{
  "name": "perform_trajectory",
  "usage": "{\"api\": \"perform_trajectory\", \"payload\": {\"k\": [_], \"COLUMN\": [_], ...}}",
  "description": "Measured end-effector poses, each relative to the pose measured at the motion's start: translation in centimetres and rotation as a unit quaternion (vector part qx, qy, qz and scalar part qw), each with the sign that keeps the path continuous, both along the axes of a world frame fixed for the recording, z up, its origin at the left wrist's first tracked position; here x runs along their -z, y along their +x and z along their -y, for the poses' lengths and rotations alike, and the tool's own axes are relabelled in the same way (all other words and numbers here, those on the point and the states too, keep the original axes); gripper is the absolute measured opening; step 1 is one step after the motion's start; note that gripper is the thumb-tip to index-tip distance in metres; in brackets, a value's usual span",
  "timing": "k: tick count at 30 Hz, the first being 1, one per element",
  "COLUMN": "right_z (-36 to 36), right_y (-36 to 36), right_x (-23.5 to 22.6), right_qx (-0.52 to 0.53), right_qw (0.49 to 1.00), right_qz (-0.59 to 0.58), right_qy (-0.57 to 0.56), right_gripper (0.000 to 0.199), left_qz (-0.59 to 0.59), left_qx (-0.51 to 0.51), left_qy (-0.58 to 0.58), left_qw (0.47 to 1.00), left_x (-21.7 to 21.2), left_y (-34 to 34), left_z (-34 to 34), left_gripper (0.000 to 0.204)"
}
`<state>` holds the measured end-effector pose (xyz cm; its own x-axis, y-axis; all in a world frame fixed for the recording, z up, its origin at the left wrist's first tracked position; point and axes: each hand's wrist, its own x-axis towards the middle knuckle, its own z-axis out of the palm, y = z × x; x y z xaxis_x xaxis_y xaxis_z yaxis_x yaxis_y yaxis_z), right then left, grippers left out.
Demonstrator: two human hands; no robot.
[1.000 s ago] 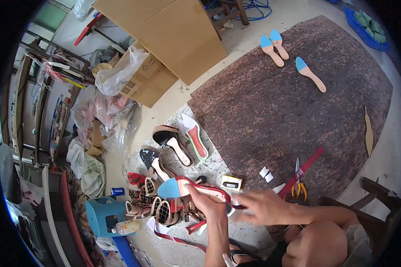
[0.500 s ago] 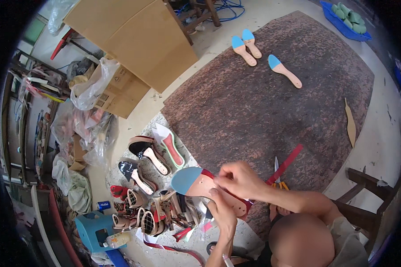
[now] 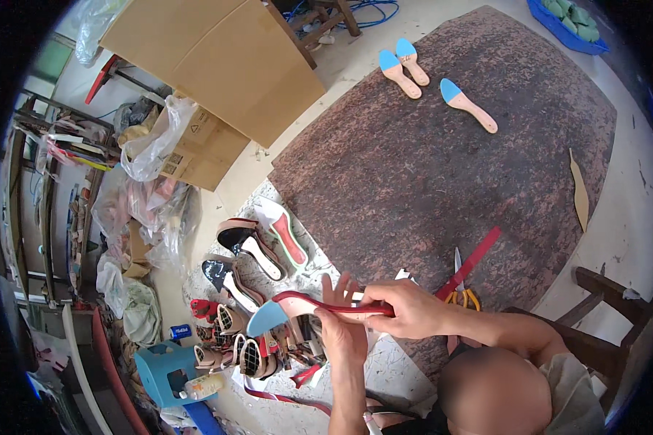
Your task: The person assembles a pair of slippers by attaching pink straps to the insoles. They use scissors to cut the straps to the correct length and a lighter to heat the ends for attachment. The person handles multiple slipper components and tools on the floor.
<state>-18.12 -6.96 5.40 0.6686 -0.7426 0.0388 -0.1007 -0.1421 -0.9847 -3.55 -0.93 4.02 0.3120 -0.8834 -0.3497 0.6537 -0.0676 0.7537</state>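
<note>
A shoe insole, blue at the toe and pale pink behind, is held tilted between my hands. A dark red strip runs along its upper edge. My left hand supports the insole, thumb on the near side and fingers raised behind it. My right hand closes over the heel end, fingers pressed on the red-edged rim. Right of it, a longer red strip lies on the dark mat, crossing scissors with yellow handles.
Further blue-and-pink insoles lie on the dark mat. To the left are black shoes, a green-edged sole and a pile of sandals. A blue stool, cardboard box and wooden stool surround the area.
The insole has turned from face-up to edge-on, showing the red strip along its rim. My right hand has moved to the heel end; my left fingers have lifted behind the insole.
</note>
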Motion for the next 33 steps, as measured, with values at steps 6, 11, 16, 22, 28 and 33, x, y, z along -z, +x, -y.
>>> {"api": "perform_trajectory", "payload": {"k": [6, 11, 16, 22, 28, 33], "right_z": [2.6, 2.2, 2.3, 6.2, 7.2, 4.2], "right_y": [-1.4, -0.7, -0.2, -2.3, -2.9, -1.0], "right_x": [-2.0, -1.8, -3.7, -4.9, -4.7, -1.4], "right_qx": [0.097, -0.029, -0.132, -0.185, -0.154, -0.102], "right_qw": [0.959, 0.942, 0.951, 0.978, 0.952, 0.964], "right_qz": [-0.043, -0.043, -0.139, -0.092, 0.076, 0.099], "right_qy": [-0.265, -0.331, -0.243, 0.002, 0.253, 0.223], "right_gripper": [0.019, 0.013, 0.028, 0.034, 0.016, 0.015], "left_qz": [0.437, 0.919, 0.800, 0.764, 0.541, 0.347], "left_qx": [-0.065, 0.199, 0.428, 0.423, 0.309, 0.174], "left_qy": [0.119, -0.021, -0.025, -0.001, 0.001, 0.082], "left_qw": [0.889, 0.340, 0.420, 0.488, 0.782, 0.918], "left_x": [1.0, -8.1, -7.4, -8.9, -8.6, -6.3], "left_y": [3.8, 4.4, 11.2, 13.2, 10.5, 8.4], "left_z": [-2.8, -0.7, -2.4, -5.4, -7.7, -8.3], "left_gripper": [0.073, 0.058, 0.018, 0.040, 0.042, 0.041]}}
